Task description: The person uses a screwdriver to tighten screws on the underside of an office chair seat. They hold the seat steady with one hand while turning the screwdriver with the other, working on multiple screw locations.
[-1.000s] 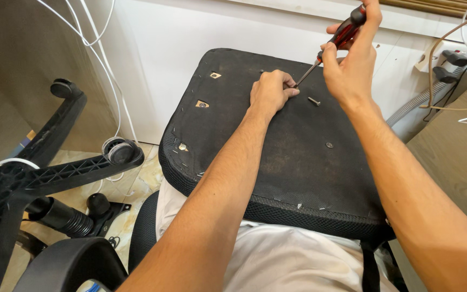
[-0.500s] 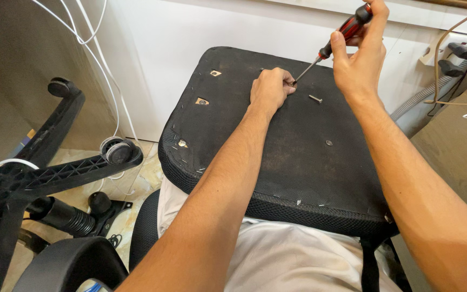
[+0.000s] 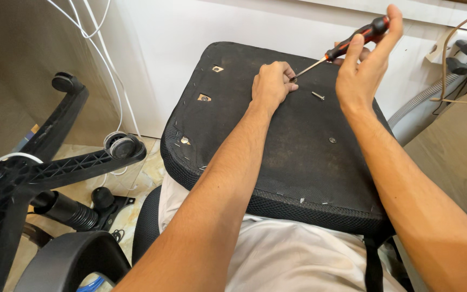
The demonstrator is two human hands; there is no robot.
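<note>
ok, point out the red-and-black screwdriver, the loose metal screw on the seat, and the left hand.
Red-and-black screwdriver (image 3: 352,44), head view, on its handle.
Loose metal screw (image 3: 318,95), head view, on its shank.
Left hand (image 3: 270,84), head view, on its back.

My left hand (image 3: 270,84) hid the tip of the red-and-black-handled screwdriver (image 3: 347,47); the black star-shaped plastic chair base (image 3: 39,173) ran off frame.

Black chair base (image 3: 55,167) (castors up), white cables (image 3: 115,81)
</note>
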